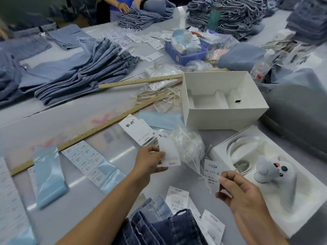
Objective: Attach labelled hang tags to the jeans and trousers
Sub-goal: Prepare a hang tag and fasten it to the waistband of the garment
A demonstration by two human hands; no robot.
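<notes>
My left hand (153,160) pinches a white hang tag (169,152) just lifted from a small pile of printed tags (137,130). My right hand (237,191) pinches a white size sticker (212,171) printed 1103# XL, held upright above the table. Dark blue jeans (164,227) lie at the near edge below both hands. More white tags (177,197) lie beside the jeans. A sheet of 1103# labels (85,160) rests on pale blue backing strips (47,175) to the left. A clear bag of white tag loops (188,147) sits between my hands.
An open white box (224,119) stands behind the bag. A white tray (276,209) holding a grey device is at right. Two wooden rulers (99,129) cross the table. Stacks of folded light jeans (79,71) fill the left and back. Another person's hands (123,6) fold jeans at the far edge.
</notes>
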